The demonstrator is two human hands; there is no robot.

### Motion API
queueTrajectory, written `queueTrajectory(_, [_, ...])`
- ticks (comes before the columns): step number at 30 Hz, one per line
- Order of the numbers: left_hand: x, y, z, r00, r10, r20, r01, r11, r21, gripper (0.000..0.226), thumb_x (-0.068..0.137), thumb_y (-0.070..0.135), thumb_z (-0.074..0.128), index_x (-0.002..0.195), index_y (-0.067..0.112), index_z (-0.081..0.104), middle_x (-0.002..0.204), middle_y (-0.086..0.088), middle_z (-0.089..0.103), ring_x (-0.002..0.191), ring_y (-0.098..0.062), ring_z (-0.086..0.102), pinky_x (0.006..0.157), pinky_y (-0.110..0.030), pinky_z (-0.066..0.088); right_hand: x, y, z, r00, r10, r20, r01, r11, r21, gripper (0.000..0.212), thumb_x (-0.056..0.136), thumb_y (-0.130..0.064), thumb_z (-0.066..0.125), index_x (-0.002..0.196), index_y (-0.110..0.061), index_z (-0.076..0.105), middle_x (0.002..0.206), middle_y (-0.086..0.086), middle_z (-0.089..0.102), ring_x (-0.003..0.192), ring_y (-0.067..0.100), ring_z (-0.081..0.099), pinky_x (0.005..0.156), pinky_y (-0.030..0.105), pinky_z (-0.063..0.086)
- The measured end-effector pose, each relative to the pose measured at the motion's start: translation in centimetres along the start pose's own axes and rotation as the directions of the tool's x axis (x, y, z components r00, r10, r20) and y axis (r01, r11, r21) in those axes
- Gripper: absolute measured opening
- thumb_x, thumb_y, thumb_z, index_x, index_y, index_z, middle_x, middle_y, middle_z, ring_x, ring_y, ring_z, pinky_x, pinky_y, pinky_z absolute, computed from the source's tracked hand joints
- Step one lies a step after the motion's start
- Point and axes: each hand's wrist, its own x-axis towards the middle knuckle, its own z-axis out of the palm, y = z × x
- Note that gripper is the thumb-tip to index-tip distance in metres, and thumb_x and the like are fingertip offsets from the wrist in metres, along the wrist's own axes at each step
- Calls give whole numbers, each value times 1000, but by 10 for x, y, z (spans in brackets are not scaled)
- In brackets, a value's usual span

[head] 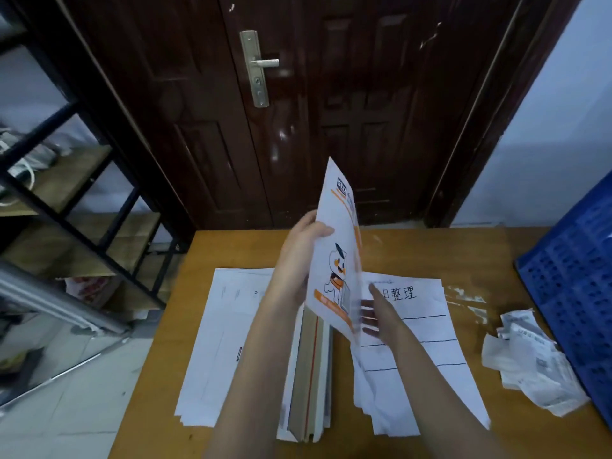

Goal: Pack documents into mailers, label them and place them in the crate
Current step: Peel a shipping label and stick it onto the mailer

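Left hand point(303, 240) gripping one mailer point(334, 256) upright at frame centre, right hand point(376, 309) reaching under it, fingers straight, touching papers point(420, 329), one crate point(576, 286) right.

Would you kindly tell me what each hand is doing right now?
Left hand: grips the upright mailer.
Right hand: fingers straight, reaching into the mailer's opening; holds nothing visible.

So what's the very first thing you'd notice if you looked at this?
Probably the white and orange mailer with a cartoon mascot, lifted upright over the middle of the wooden table. The left hand grips its edge, while the right hand reaches in behind it, above a sheet of paper with handwriting. After that, the big blue crate at the table's right edge and the dark brown door behind.
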Motion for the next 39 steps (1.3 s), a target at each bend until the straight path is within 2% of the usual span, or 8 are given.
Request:
queueTrajectory(2, [5,5,-24,999,-7,44,8,1000,-23,58,53,2,51,111,4,45,56,4,68,68,-13,67,45,-15,48,-5,1,1,1000,1,8,-2,998,69,55,99,-54,30,117,-9,55,120,10,57,100,25,56,84,33,40])
queueTrajectory(5, [-2,-19,-52,999,-46,25,49,985,-167,41,65,11,55,106,11,58,77,-3,74,75,-20,70,54,-23,54,-7,2,-7,996,21,-84,-10,991,132,52,91,-56,48,115,-10,56,116,5,58,105,23,55,83,33,46])
queueTrajectory(8, [-7,-61,-85,984,-144,-108,144,990,-11,24,83,9,60,106,13,61,92,-10,73,71,-21,71,57,-29,55,-3,7,-28,929,-69,-363,71,997,-8,38,80,-47,67,88,-10,62,103,12,62,91,27,56,79,34,46])
queueTrajectory(13, [18,-154,-107,803,-414,-429,435,899,-55,18,88,7,59,103,0,64,104,-22,64,96,-36,61,88,-47,49,-10,12,-38,764,-341,-547,199,932,-302,45,82,-39,70,115,-10,59,112,12,66,101,32,60,78,36,45])
queueTrajectory(18, [19,-178,-98,697,-504,-511,502,851,-155,6,86,8,62,90,4,60,89,-15,61,88,-31,54,83,-41,46,-18,18,-30,707,-386,-593,183,909,-374,46,84,-39,68,120,-12,57,113,12,66,106,34,59,81,41,46])
queueTrajectory(29, [36,-163,-93,714,-473,-516,520,852,-61,14,87,11,61,100,3,59,105,-19,61,99,-35,56,92,-44,46,-24,9,-37,705,-356,-613,182,927,-328,46,85,-37,68,121,-11,56,116,11,65,108,32,59,80,38,44])
queueTrajectory(33, [42,-141,-83,802,-388,-454,451,892,36,13,88,10,58,99,3,60,111,-22,64,106,-40,59,92,-47,47,-34,-6,-51,665,-396,-633,204,912,-356,48,83,-40,69,119,-10,59,113,12,66,104,34,62,78,38,47])
queueTrajectory(39, [48,-85,-51,927,-214,-308,265,955,134,10,90,8,59,83,14,54,93,-7,65,78,-22,60,67,-31,45,-66,-46,-84,584,-448,-677,270,894,-358,45,79,-38,73,110,-6,64,107,14,68,96,34,64,73,37,50])
